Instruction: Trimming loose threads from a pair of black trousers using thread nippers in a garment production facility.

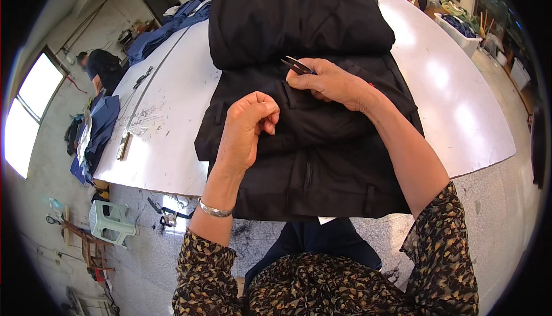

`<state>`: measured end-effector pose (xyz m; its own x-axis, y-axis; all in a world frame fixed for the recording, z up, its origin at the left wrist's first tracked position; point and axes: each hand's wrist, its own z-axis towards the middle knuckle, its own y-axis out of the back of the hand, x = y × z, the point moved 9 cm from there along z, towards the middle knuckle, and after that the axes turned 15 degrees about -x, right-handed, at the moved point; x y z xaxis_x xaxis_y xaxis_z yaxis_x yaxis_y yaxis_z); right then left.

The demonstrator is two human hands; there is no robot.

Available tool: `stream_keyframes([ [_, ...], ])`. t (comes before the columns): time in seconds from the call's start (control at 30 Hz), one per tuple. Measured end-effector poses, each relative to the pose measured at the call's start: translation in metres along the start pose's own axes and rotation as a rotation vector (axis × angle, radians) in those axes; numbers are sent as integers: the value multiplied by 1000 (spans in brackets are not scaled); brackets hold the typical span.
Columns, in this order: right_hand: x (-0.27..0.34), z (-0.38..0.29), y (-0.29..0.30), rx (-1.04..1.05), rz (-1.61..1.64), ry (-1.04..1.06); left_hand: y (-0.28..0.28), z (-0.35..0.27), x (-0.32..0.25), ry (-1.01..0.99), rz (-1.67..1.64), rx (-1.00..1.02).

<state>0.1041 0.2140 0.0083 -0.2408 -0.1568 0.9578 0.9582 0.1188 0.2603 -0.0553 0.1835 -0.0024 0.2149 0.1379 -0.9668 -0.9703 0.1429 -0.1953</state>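
Note:
Black trousers (345, 178) lie layered before me, their waistband towards me, with belt loops and a fly opening showing. A thick folded part of black cloth (302, 18) rests across the far end. My right hand (327, 79) grips small thread snips (299, 66) above the middle layer, blades pointing to the upper left. Over the cloth to the left hovers my left hand (254, 117), its fingers curled in and thumb against the index finger. Nothing can be made out between those fingers. A belt loop (288, 95) stands out between the two hands.
The white table (457, 113) has a curved-looking near edge. Blue garments (172, 25) are piled at its far left, and more (101, 126) hang at the left edge. A plastic stool (111, 221) stands on the floor. Another person (103, 68) bends over at far left.

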Motion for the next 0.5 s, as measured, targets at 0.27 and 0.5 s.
stream_keyframes([
  [0.27, 42, -18, 25, -96, -161, 251, 2, 10, 3, 42, -34, 67],
  [0.5, 57, -23, 13, -59, -430, 522, 5, 18, 13, 147, -158, 122],
])
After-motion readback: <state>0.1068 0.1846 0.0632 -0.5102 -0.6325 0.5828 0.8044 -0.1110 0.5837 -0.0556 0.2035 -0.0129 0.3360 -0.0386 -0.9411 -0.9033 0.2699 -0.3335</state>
